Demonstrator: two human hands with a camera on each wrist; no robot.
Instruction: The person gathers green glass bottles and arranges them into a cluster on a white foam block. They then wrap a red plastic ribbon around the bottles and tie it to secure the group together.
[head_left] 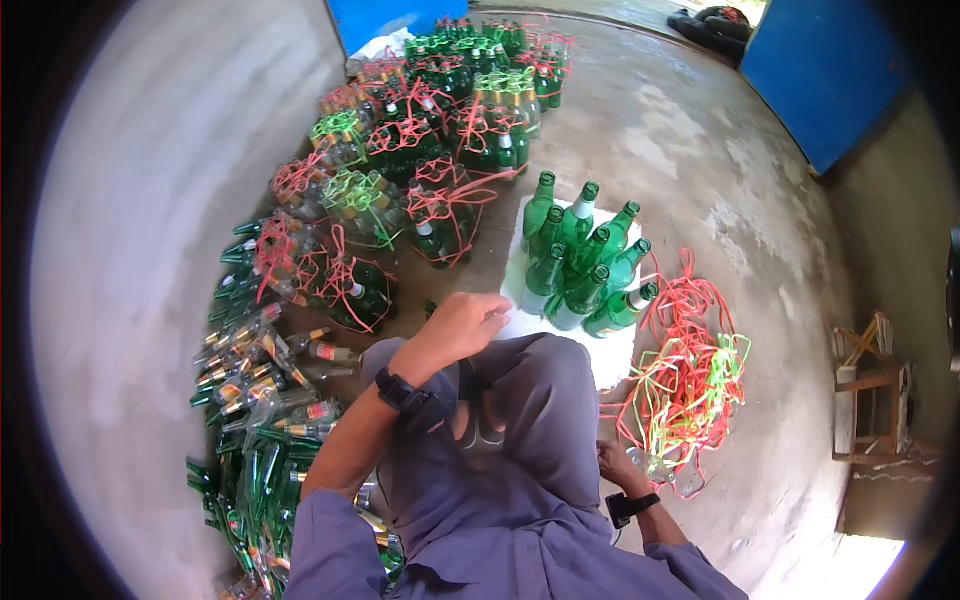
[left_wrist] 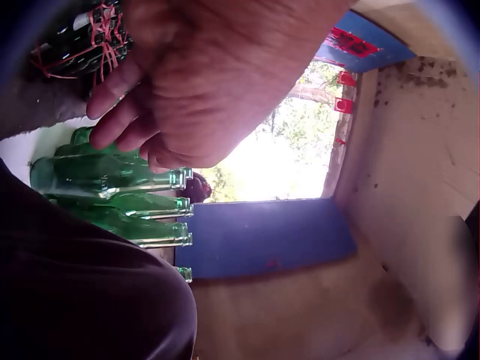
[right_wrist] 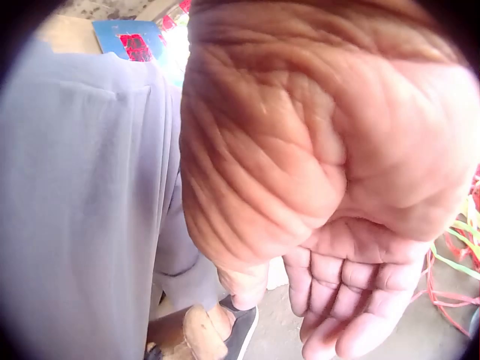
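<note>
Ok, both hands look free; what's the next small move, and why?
Probably have the right hand draw one strap from the tangled pile beside it. The upright green bottles stand grouped on the white board with no strap visible around them, while bundles nearby are tied with similar straps. The right hand is open, empty and nearer the pile.

Person, clothed in muted grey-purple, one wrist unit per arm.
Shirt: plain, grey-purple, softly creased, sleeves ending near the elbows, forearms bare. Trousers: loose, plain grey, folded at the lap, paler in the right wrist view, nearly black in the left. Left wrist unit: black, boxy, on a black band. Right wrist unit: black, likewise banded. Footwear: dark, with a pale sole edge.
</note>
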